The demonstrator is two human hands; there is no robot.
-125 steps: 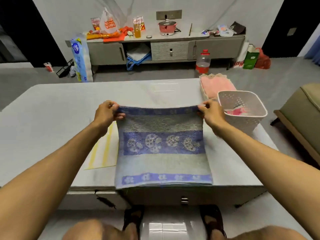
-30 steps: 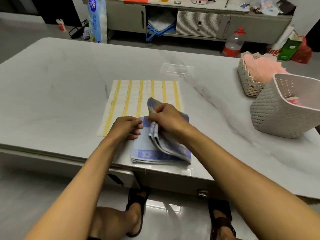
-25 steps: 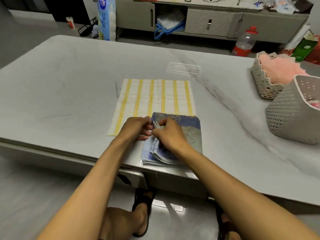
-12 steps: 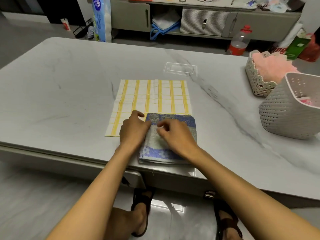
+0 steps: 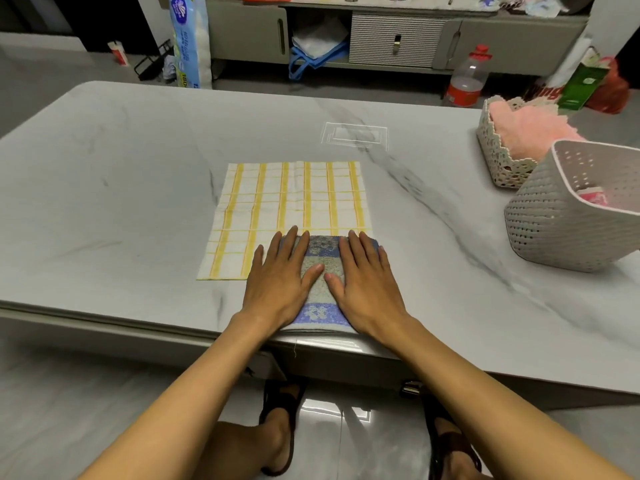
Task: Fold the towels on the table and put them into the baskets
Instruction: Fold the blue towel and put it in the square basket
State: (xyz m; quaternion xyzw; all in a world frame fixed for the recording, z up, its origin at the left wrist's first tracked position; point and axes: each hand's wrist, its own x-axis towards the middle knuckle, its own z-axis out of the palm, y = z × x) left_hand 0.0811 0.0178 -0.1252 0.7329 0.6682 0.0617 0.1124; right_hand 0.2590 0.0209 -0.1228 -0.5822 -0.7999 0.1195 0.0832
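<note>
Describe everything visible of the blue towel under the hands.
The blue towel is terry-looking cloth, banded blue and grey-green with pale floral motifs, folded into a compact rectangle. It lies flat at the near edge of the table, its far end overlapping the yellow checked towel. The left hand and right hand press flat on it, fingers straight.
</note>
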